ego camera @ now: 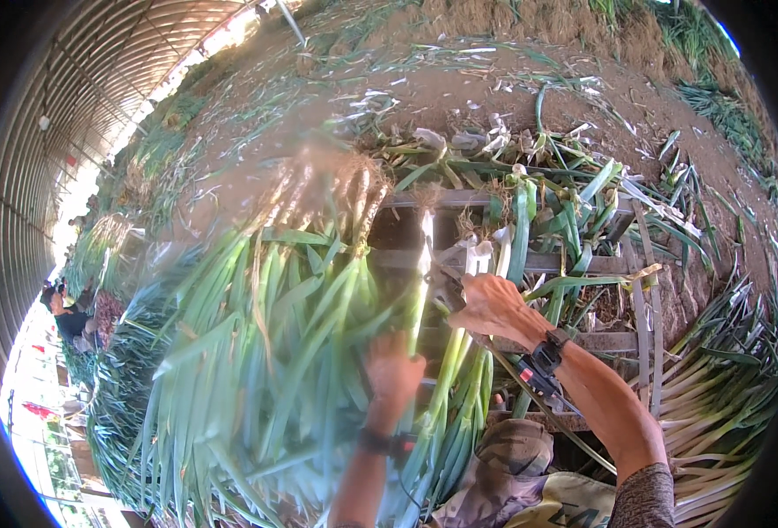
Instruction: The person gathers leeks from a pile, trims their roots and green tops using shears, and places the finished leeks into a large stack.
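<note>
My left hand, blurred by motion, is closed around the green part of a long Welsh onion. That onion's white shank and rooted end point away from me. My right hand grips a metal hand tool, which looks like an air blow gun, beside the shank. A thin hose trails from it toward my lap. To the left of my hands lies a thick pile of onions with soil-stained shanks and long green leaves. Several white-shanked onions lie under my right hand.
A slatted metal rack stands before me, strewn with leaf scraps. Many white-shanked onions are heaped at the right. Peelings litter the dirt floor. At the far left a person sits beside more piled onions.
</note>
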Tool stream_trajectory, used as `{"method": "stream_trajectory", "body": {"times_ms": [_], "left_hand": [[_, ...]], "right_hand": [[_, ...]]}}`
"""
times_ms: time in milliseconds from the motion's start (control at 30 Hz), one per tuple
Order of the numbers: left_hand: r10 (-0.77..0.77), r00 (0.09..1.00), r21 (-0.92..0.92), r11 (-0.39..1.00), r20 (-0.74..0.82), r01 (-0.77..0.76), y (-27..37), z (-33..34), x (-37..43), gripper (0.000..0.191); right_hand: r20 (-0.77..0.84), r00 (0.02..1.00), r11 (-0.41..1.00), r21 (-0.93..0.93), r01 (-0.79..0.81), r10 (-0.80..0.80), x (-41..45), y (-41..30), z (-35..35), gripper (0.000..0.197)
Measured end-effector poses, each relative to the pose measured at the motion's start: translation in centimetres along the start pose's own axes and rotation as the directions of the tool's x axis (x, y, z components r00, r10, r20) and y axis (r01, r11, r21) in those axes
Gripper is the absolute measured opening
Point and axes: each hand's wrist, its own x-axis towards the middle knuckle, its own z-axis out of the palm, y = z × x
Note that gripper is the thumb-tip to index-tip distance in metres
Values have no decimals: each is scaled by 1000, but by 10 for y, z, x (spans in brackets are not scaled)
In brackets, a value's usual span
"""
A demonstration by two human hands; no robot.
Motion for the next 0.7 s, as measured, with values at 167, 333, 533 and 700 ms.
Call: {"method": "stream_trajectory", "body": {"times_ms": [167, 333, 533, 700], "left_hand": [[10, 999, -9, 1000, -34, -11, 2, 0, 0, 45], [-6, 998, -35, 999, 64, 8, 6, -4, 8, 45], [-333, 880, -134, 909, 337, 396, 13, -15, 27, 42], [-143, 980, -324, 929, 136, 181, 30, -12, 24, 50]], "right_hand": [[-12, 999, 997, 75, -31, 32, 11, -1, -6, 36], [54, 998, 999, 18, -43, 42, 7, -5, -18, 46], [397, 917, 996, 85, 8, -41, -55, -21, -37, 68], [383, 915, 985, -57, 161, -127, -123, -3, -35, 59]]}}
